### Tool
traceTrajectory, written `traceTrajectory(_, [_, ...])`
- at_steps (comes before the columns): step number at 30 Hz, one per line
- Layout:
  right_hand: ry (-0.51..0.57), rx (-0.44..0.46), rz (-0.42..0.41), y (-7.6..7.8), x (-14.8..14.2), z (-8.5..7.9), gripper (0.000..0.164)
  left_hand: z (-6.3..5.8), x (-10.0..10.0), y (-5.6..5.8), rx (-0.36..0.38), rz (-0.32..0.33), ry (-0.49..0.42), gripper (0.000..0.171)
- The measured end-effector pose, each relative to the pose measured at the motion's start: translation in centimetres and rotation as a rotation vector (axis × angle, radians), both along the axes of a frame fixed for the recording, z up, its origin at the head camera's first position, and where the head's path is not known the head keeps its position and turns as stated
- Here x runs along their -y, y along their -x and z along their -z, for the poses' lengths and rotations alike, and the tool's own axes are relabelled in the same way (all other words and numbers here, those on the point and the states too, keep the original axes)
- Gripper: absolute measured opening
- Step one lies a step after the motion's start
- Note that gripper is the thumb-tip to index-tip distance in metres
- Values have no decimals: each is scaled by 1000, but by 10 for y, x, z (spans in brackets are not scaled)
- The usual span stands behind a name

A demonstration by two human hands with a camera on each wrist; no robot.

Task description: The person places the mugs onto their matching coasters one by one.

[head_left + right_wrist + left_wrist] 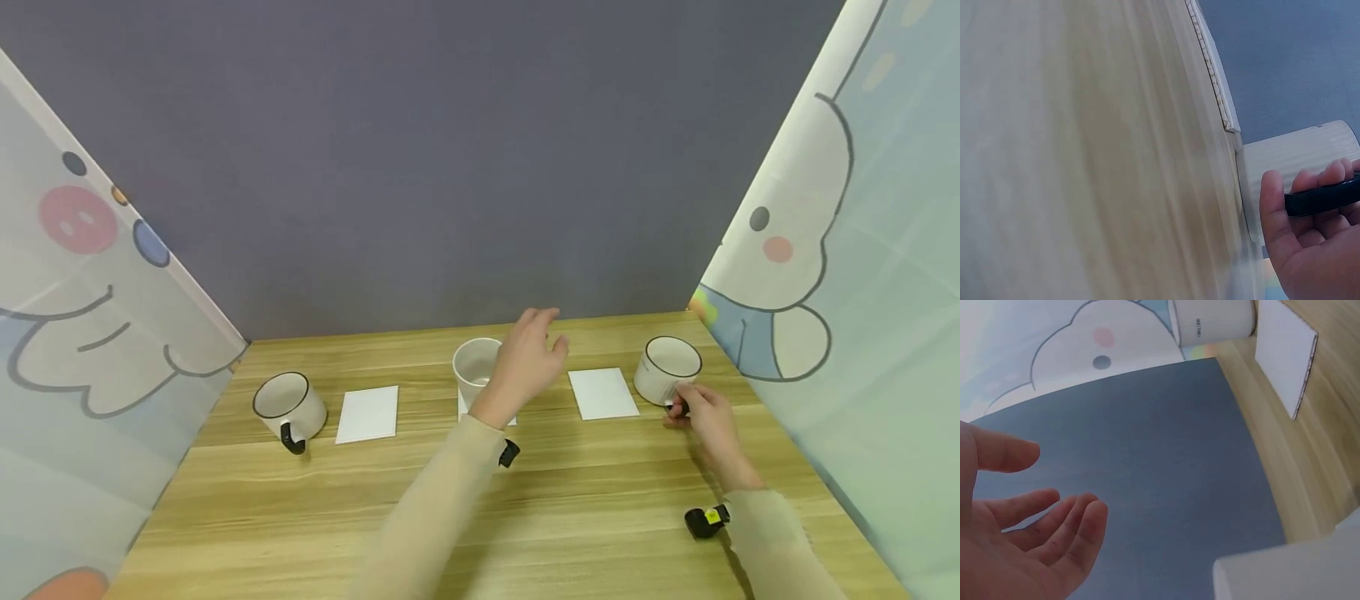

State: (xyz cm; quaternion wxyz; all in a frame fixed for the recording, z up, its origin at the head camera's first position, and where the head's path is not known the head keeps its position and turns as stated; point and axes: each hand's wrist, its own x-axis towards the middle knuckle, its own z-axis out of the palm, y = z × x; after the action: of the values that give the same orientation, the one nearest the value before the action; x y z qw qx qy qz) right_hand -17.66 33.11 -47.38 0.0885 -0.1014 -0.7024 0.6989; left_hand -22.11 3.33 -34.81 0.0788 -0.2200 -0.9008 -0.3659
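Note:
On the right of the wooden table, a white mug with a dark rim (660, 379) stands beside a white square card (603, 393). My right hand (705, 417) holds this mug by its black handle (1319, 200), fingers curled about it in the right wrist view. In the middle, another white mug (471, 371) stands on a second white card, partly hidden behind my left hand (525, 362). That left hand is raised above the table with nothing in it. Its fingers (1085, 540) are loosely bent and the thumb stands apart in the left wrist view.
A third white mug (288, 408) with a black handle stands at the left, beside another white card (367, 414). A grey backdrop (465, 167) rises behind the table (300, 517). Cartoon-printed curtains (885, 292) flank both sides.

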Motion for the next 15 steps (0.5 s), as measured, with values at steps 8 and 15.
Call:
traceTrajectory(8, [0, -18, 12, 0, 2, -1, 38, 16, -20, 6, 42, 24, 29, 46])
traceTrajectory(15, [-22, -18, 30, -1, 5, -1, 39, 32, -33, 5, 120, 26, 86, 47])
